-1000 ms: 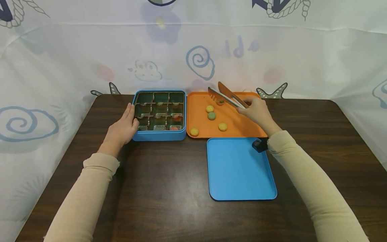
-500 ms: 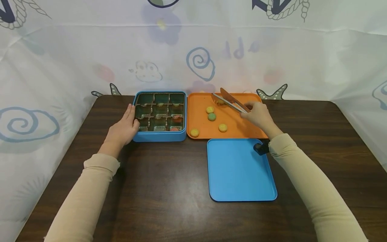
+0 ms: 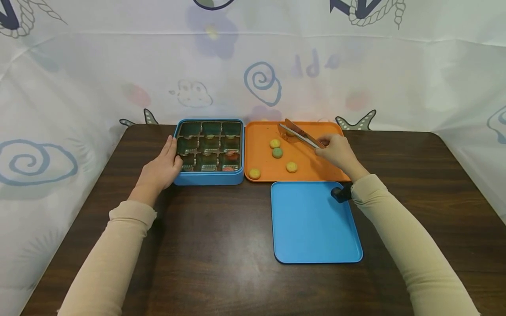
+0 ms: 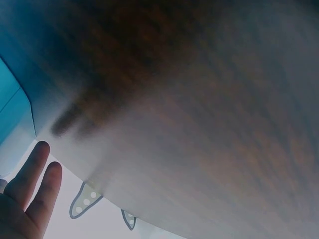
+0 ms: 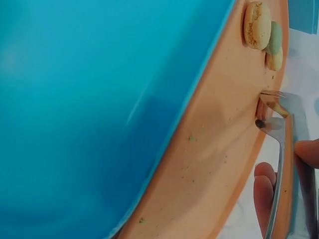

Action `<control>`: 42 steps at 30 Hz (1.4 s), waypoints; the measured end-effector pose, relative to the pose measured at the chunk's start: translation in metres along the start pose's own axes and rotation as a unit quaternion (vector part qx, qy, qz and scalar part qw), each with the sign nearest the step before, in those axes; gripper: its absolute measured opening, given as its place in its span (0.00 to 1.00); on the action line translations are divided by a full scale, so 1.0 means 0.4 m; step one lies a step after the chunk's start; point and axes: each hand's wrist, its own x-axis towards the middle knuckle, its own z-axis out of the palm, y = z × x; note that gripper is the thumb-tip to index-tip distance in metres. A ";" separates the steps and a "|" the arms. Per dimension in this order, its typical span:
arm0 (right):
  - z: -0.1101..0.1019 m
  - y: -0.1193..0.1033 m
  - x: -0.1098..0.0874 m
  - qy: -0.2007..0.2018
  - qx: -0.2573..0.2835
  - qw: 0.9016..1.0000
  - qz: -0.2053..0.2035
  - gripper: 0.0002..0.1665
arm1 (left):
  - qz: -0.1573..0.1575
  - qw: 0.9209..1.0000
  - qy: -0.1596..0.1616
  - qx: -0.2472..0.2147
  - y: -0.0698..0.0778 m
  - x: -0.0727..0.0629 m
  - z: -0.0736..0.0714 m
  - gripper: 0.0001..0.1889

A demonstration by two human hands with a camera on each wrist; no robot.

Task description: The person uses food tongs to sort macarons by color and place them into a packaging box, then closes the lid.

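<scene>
Left hand (image 3: 161, 169), fingers straight, rests against blue box (image 3: 209, 178) at its 9 o'clock, probably steadying it; right hand (image 3: 337, 149) pinches tongs (image 3: 305, 133) aimed 10 o'clock.

Two straight fingers of the left grip (image 4: 20, 216) reach up near a blue box (image 4: 14, 117), contact unclear. Dark, blurred shadow crosses the brown worktop (image 4: 224, 164); beyond its edge, a white sheet (image 4: 102, 219) bears two dotted, pointed shapes (image 4: 85, 200).

room between left sleeve (image 3: 112, 250) and blue tray (image 3: 316, 224); blue box (image 3: 209, 178) blocks beyond.
</scene>
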 end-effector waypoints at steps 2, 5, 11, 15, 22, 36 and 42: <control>-0.002 0.000 0.000 -0.002 0.001 1.000 -0.001 0.25 | 0.000 1.000 0.000 0.000 0.000 0.000 0.000 0.33; -0.005 0.000 0.000 -0.002 0.002 1.000 -0.003 0.25 | 0.001 1.000 0.001 0.000 -0.001 0.002 -0.001 0.33; -0.009 -0.001 0.002 0.008 -0.004 1.000 -0.009 0.25 | 0.004 1.000 0.003 0.003 0.000 0.005 -0.004 0.33; -0.013 -0.002 0.005 0.012 -0.008 1.000 -0.008 0.25 | 0.003 1.000 0.003 0.001 0.002 0.002 -0.007 0.33; -0.023 -0.012 0.008 0.021 -0.001 1.000 -0.006 0.25 | 0.001 1.000 0.002 0.001 0.003 -0.002 -0.009 0.33; 0.001 -0.089 -0.016 0.013 0.043 0.998 -0.045 0.26 | 0.001 1.000 -0.002 0.004 0.000 -0.002 -0.006 0.33; 0.018 -0.157 -0.035 -0.005 0.034 0.998 -0.062 0.25 | 0.000 1.000 -0.004 0.004 0.001 -0.004 -0.006 0.33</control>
